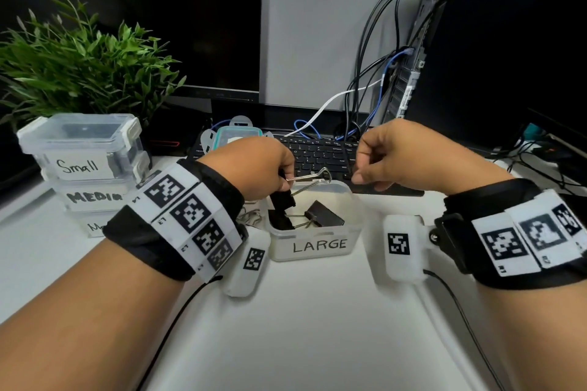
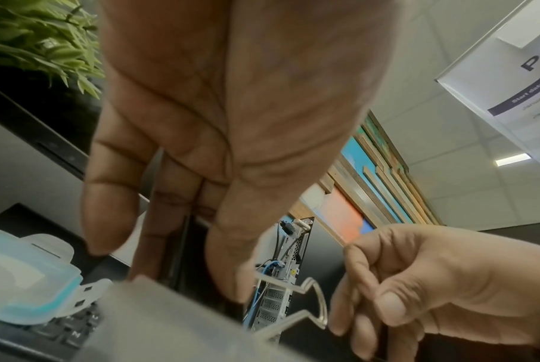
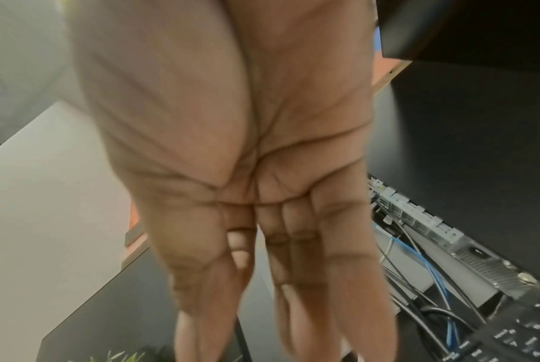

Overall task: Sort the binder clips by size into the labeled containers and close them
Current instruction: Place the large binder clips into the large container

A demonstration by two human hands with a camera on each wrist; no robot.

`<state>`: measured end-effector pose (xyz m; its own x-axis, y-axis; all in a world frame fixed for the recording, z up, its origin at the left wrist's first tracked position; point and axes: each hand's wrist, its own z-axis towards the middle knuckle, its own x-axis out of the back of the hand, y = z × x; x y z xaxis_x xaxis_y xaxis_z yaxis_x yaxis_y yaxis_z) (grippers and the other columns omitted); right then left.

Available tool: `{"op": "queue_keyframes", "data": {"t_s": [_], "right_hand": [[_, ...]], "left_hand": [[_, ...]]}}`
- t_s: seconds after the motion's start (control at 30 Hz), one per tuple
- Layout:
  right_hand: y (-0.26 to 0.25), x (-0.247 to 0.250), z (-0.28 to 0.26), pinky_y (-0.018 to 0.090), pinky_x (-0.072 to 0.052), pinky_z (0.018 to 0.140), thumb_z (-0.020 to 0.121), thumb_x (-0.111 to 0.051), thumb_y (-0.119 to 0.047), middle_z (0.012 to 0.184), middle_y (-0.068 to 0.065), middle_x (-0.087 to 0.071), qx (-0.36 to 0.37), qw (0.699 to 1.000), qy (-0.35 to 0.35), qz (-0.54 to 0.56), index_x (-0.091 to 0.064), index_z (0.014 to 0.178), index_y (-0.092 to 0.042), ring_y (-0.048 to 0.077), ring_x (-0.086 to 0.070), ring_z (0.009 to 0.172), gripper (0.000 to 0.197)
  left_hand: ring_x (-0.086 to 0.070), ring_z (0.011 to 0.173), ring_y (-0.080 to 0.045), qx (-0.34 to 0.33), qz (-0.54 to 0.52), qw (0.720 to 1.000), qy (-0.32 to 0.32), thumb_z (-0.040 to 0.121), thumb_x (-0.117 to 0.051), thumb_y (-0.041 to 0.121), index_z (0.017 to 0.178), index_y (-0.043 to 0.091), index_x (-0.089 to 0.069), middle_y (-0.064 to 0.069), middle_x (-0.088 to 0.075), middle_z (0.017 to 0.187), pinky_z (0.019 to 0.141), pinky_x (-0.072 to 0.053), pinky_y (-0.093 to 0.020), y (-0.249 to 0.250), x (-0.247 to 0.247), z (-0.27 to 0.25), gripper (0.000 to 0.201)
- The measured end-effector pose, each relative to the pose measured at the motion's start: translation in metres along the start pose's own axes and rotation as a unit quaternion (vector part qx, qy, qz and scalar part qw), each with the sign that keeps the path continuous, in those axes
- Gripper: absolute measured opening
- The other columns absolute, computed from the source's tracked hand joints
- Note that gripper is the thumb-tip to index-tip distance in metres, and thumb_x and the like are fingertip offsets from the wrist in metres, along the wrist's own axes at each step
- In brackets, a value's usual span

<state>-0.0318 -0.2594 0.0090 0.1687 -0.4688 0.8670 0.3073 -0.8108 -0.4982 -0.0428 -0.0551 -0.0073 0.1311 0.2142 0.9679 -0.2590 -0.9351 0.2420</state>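
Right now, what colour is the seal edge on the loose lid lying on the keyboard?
Teal, on a clear lid; the left wrist view shows it best.

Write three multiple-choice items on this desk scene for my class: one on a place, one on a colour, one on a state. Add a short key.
1. Where is the lid with the teal rim?
A. on the keyboard
B. on the box marked LARGE
C. under the plant

2. What colour are the clip bodies in the LARGE box?
A. red
B. black
C. white

3. The LARGE box is:
A. closed
B. upside down
C. open

Key:
1 A, the lid lies on the keyboard.
2 B, the clips inside are black.
3 C, the LARGE box has no lid, and the left hand holds a clip over it.
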Motion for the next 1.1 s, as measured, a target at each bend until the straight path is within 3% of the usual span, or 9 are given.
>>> {"op": "queue_keyframes", "data": {"t_s": [0.1,0.23,0.3,0.57,0.67,0.8,0.87,0.97,1.1], "right_hand": [[0.001,-0.008,0.001,0.023,-0.045,0.068,0.077,-0.076,-0.031,0.076,-0.014,-0.063,0.0,0.996,-0.039,-0.079,-0.069,0.083,-0.03,0.006,-0.059,0.073,0.01],[-0.001,-0.031,0.009,0.036,-0.042,0.099,0.081,-0.069,-0.044,0.128,-0.011,-0.052,-0.024,0.963,-0.185,-0.193,-0.057,0.12,-0.044,0.015,-0.051,0.112,0.04],[-0.003,-0.035,0.009,0.035,-0.039,0.103,0.087,-0.062,-0.044,0.14,-0.007,-0.044,-0.035,0.948,-0.219,-0.23,-0.049,0.129,-0.046,0.018,-0.047,0.121,0.045],[-0.003,-0.033,0.005,0.025,-0.048,0.072,0.085,-0.065,-0.023,0.102,-0.003,-0.06,-0.044,0.95,-0.186,-0.245,-0.058,0.094,-0.023,0.017,-0.055,0.091,0.011],[-0.004,-0.032,0.006,0.021,-0.034,0.055,0.083,-0.068,-0.021,0.082,-0.005,-0.055,-0.031,0.957,-0.17,-0.234,-0.052,0.078,-0.022,0.01,-0.047,0.07,0.017],[-0.008,-0.023,0.004,0.02,-0.034,0.054,0.084,-0.069,-0.021,0.068,-0.01,-0.055,-0.012,0.982,-0.102,-0.157,-0.055,0.073,-0.018,-0.001,-0.052,0.06,0.018],[-0.008,-0.016,0.003,0.02,-0.043,0.056,0.086,-0.068,-0.02,0.063,-0.009,-0.06,-0.002,0.995,-0.044,-0.089,-0.055,0.07,-0.017,-0.007,-0.057,0.053,0.021],[-0.003,-0.007,0.003,0.031,-0.059,0.064,0.089,-0.065,-0.018,0.071,0.001,-0.069,-0.012,0.998,0.038,0.054,-0.053,0.071,-0.016,0.011,-0.07,0.066,0.021],[0.018,0.003,0.009,0.039,-0.06,0.065,0.092,-0.06,-0.017,0.07,0.011,-0.069,-0.067,0.986,0.117,0.099,-0.05,0.074,-0.015,0.024,-0.071,0.066,0.021]], "left_hand": [[-0.056,0.09,-0.012,-0.008,0.003,1.0,0.0,0.09,-0.059,0.017,0.096,0.023,-0.064,0.009,-0.058,0.089,0.072,-0.038,-0.021,0.003,-0.004,0.001,0.01],[-0.056,0.092,-0.012,-0.022,-0.004,1.0,-0.007,0.09,-0.06,0.016,0.1,0.022,-0.065,0.007,-0.062,0.094,0.076,-0.041,-0.022,0.008,-0.008,0.001,0.013],[-0.054,0.089,-0.011,-0.033,-0.002,0.999,-0.009,0.09,-0.06,0.016,0.1,0.022,-0.065,0.008,-0.061,0.092,0.074,-0.04,-0.022,0.011,-0.009,0.001,0.013],[-0.057,0.093,-0.013,-0.037,0.002,0.999,-0.01,0.089,-0.061,0.016,0.102,0.02,-0.066,0.004,-0.065,0.099,0.078,-0.045,-0.024,0.012,-0.013,0.002,0.014],[-0.056,0.09,-0.011,-0.035,0.001,0.999,-0.012,0.089,-0.062,0.015,0.1,0.02,-0.066,0.006,-0.062,0.093,0.075,-0.043,-0.022,0.011,-0.012,0.003,0.013],[-0.053,0.086,-0.01,-0.017,0.024,1.0,-0.007,0.088,-0.062,0.016,0.102,0.021,-0.067,0.006,-0.06,0.091,0.073,-0.039,-0.021,0.003,-0.007,0.004,0.016],[-0.052,0.084,-0.011,-0.007,0.041,0.999,-0.009,0.089,-0.06,0.015,0.104,0.022,-0.067,0.007,-0.059,0.089,0.071,-0.038,-0.021,-0.003,-0.004,0.004,0.018],[-0.051,0.083,-0.008,-0.002,0.043,0.999,-0.03,0.088,-0.063,0.017,0.105,0.023,-0.066,0.01,-0.058,0.088,0.06,-0.037,-0.016,-0.009,0.002,0.003,0.019],[-0.05,0.083,-0.005,-0.003,0.047,0.998,-0.046,0.088,-0.063,0.017,0.106,0.024,-0.065,0.012,-0.06,0.091,0.058,-0.031,-0.006,-0.011,0.004,0.004,0.019]]}}
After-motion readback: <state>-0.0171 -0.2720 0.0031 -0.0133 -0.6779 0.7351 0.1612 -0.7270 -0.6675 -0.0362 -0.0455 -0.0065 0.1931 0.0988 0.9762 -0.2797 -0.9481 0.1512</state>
